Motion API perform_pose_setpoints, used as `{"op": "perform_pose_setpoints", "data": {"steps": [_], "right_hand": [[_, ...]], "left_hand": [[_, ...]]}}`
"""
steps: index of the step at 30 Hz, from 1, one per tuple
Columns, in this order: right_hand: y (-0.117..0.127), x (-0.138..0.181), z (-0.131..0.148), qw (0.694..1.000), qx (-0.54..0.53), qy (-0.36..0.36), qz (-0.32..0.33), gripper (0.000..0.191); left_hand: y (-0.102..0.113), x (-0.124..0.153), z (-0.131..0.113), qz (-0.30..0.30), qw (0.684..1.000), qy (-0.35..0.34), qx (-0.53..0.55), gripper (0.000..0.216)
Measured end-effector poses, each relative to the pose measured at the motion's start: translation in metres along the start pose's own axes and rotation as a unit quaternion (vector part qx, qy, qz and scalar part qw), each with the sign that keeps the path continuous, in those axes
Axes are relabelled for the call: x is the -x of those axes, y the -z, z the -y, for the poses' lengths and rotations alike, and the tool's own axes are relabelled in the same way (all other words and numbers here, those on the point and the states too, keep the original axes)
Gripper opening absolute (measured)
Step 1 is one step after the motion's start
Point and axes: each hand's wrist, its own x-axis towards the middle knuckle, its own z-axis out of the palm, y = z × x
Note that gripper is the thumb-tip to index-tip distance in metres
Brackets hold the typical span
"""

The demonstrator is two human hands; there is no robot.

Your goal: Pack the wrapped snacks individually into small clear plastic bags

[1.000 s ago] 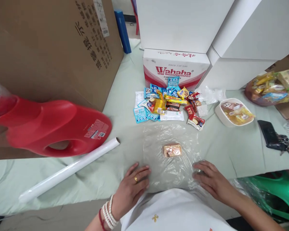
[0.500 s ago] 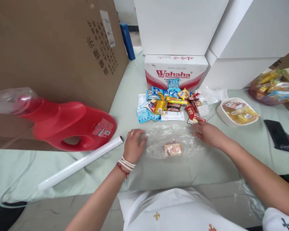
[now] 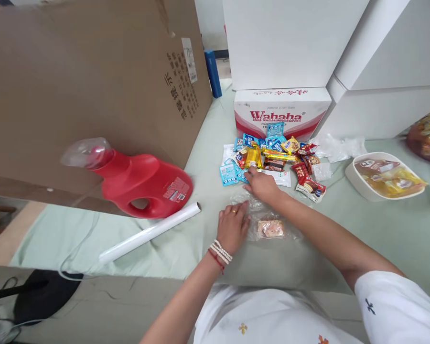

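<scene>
A nougat-like snack block (image 3: 270, 229), pale with reddish bits, lies on a crumpled sheet of clear plastic film (image 3: 253, 232) on the green-covered table. My left hand (image 3: 233, 225) rests at the film's left edge, its fingers bent a little and the thumb apart from them. Beyond the film, my right hand (image 3: 264, 187) reaches across to the front of the snack pile. Its fingertips are by a light blue packet (image 3: 229, 175) and a white wrapped stick (image 3: 281, 178), fingers slightly apart. A red snack packet (image 3: 303, 174) lies to the right.
A red jug (image 3: 146, 184) and a white roll (image 3: 150, 233) lie at the left, before a large cardboard box (image 3: 129, 95). Behind the snacks stands a Wahaha carton (image 3: 281, 112). A white bowl (image 3: 365, 186) of packets and crumpled plastic (image 3: 338, 148) are at the right.
My right hand has moved left from the film's right side to the front of the snack pile. My left hand has come in over the film's left edge. The view has turned left.
</scene>
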Motion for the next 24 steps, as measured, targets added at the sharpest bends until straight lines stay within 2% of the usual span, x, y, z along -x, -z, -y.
{"op": "perform_pose_setpoints", "data": {"steps": [2, 3, 6, 8, 10, 12, 13, 15, 17, 20, 22, 24], "right_hand": [[-0.001, -0.006, 0.002, 1.000, 0.015, -0.023, -0.001, 0.036], [-0.001, -0.005, 0.001, 0.999, 0.019, -0.030, 0.000, 0.035], [0.002, 0.008, -0.008, 0.999, 0.001, -0.048, -0.021, 0.037], [0.006, 0.024, -0.019, 0.992, -0.057, -0.077, -0.081, 0.037], [0.010, 0.042, -0.031, 0.966, -0.163, -0.121, -0.164, 0.034], [0.014, 0.062, -0.042, 0.919, -0.304, -0.159, -0.195, 0.031], [0.015, 0.073, -0.046, 0.892, -0.380, -0.171, -0.176, 0.031], [0.018, 0.096, -0.051, 0.841, -0.503, -0.182, -0.084, 0.037], [0.018, 0.122, -0.052, 0.808, -0.559, -0.186, 0.019, 0.042], [0.016, 0.163, -0.056, 0.789, -0.565, -0.212, 0.115, 0.046], [0.015, 0.189, -0.065, 0.779, -0.561, -0.240, 0.144, 0.049], [0.016, 0.208, -0.075, 0.765, -0.565, -0.273, 0.142, 0.049]], "left_hand": [[-0.006, 0.000, 0.005, 0.025, 1.000, -0.008, -0.004, 0.031], [-0.007, 0.002, 0.006, 0.018, 1.000, -0.012, 0.001, 0.025], [-0.005, 0.010, 0.010, -0.050, 0.998, -0.023, 0.029, 0.019], [0.000, 0.015, 0.010, -0.098, 0.993, -0.038, 0.045, 0.019], [0.005, 0.019, 0.009, -0.126, 0.989, -0.056, 0.058, 0.018], [0.012, 0.023, 0.007, -0.128, 0.985, -0.088, 0.074, 0.019], [0.016, 0.025, 0.006, -0.122, 0.983, -0.110, 0.084, 0.020], [0.024, 0.032, 0.002, -0.107, 0.975, -0.166, 0.104, 0.024], [0.031, 0.042, 0.000, -0.093, 0.963, -0.224, 0.118, 0.028], [0.038, 0.058, -0.001, -0.064, 0.950, -0.277, 0.131, 0.030], [0.040, 0.068, 0.000, -0.039, 0.945, -0.291, 0.143, 0.028], [0.041, 0.075, 0.001, -0.017, 0.940, -0.303, 0.154, 0.027]]}}
